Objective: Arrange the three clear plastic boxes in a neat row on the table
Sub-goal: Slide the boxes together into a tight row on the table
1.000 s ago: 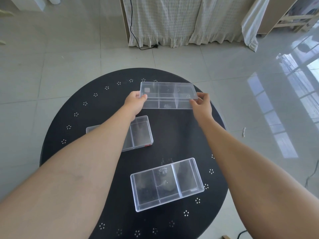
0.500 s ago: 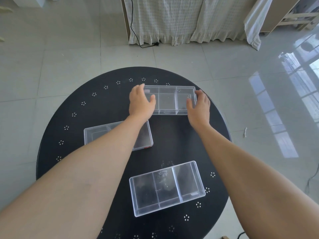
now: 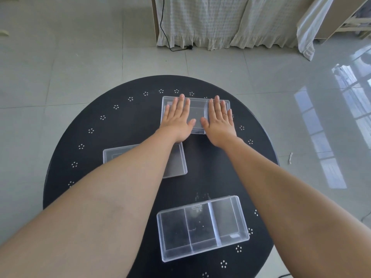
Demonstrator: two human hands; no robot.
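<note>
Three clear plastic boxes lie on a round black table (image 3: 124,125). The far box (image 3: 197,115) sits near the table's back edge. My left hand (image 3: 177,117) lies flat on its left part, fingers spread. My right hand (image 3: 219,119) lies flat on its right part, fingers spread. The middle-left box (image 3: 176,161) is mostly hidden under my left forearm. The near box (image 3: 201,227), with three compartments, rests slightly tilted close to the front edge, apart from both arms.
The table has small white dot patterns around its rim. Beyond it is grey tiled floor, a white curtain (image 3: 216,21) with a black cable (image 3: 166,37), and wooden furniture at the far right. A small white scrap (image 3: 290,157) lies on the floor.
The far box was held above the table by its ends; it now rests on the table. Both hands have let go of its ends and lie flat on top of it.
</note>
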